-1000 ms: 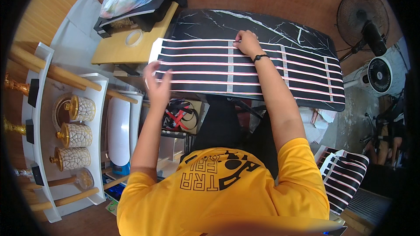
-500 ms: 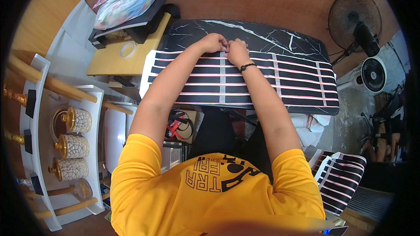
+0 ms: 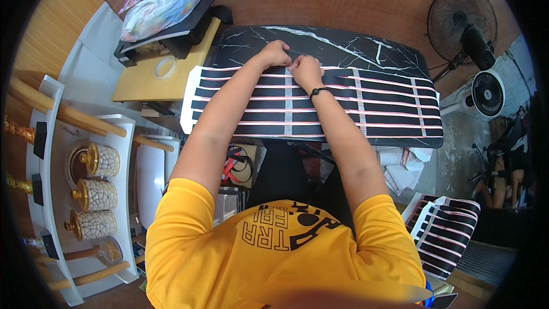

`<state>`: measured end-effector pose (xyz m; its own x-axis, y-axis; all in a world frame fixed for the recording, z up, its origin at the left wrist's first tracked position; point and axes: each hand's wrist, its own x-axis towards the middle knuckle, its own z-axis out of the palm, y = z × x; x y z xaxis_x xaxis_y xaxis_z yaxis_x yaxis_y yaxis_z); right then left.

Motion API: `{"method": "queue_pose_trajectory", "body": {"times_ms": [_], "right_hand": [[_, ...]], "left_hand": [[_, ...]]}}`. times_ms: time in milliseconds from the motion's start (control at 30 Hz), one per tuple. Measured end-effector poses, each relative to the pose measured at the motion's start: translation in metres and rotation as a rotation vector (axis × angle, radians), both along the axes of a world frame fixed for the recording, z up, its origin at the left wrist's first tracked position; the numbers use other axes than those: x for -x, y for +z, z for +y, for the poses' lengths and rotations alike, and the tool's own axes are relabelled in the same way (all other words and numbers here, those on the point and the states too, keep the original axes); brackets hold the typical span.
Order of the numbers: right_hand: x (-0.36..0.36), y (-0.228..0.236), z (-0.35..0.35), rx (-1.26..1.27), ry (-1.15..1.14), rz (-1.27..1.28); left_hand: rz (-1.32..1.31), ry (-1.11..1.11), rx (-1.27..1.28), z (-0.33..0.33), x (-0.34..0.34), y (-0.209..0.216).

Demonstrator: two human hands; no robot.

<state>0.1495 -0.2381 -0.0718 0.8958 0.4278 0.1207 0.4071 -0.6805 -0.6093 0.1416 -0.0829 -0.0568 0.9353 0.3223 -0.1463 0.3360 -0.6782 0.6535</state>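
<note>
A wide sheet of black strips with white-and-red edges (image 3: 326, 99), crossed by grey bands, lies on the black marble-patterned table (image 3: 337, 43). Along its far edge my two hands meet near one grey band. My left hand (image 3: 277, 53) has its fingers curled inward at that edge; whatever they pinch is too small to tell. Just right of it, my right hand (image 3: 307, 72), a dark bead bracelet on the wrist, is closed with fingertips pressed on the top black strip (image 3: 338, 73). That strip looks slightly lifted beside the hand.
At the left stands a wooden side table (image 3: 134, 86) with a tape roll (image 3: 166, 67) and a plastic bag (image 3: 163, 14). Nearer left, a white shelf (image 3: 127, 194) holds gold-lidded jars. Two fans (image 3: 462, 23) stand right. Another striped bundle (image 3: 445, 234) lies low right.
My hands have drawn slightly apart, the left one a little up and the right one a little down. Part of the top black strip now looks raised beside my right hand.
</note>
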Motion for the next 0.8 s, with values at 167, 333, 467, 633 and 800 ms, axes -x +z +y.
{"method": "queue_pose_trajectory", "body": {"times_ms": [167, 333, 467, 633, 800], "right_hand": [[0.009, -0.011, -0.008, -0.208, 0.054, -0.164], [0.002, -0.018, -0.021, -0.382, 0.172, -0.091], [-0.008, -0.021, -0.023, -0.414, 0.264, -0.039], [-0.011, -0.025, -0.023, -0.298, 0.305, -0.173], [-0.006, -0.026, -0.019, -0.232, 0.239, -0.321]], "left_hand": [[-0.059, -0.02, -0.127, 0.0, -0.003, -0.005], [-0.083, -0.222, 0.089, 0.01, 0.009, 0.003], [-0.288, -0.235, -0.369, -0.004, 0.042, 0.016], [-0.272, -0.204, -0.546, -0.034, 0.078, 0.02], [-0.424, 0.142, -0.484, -0.073, 0.096, -0.002]]}}
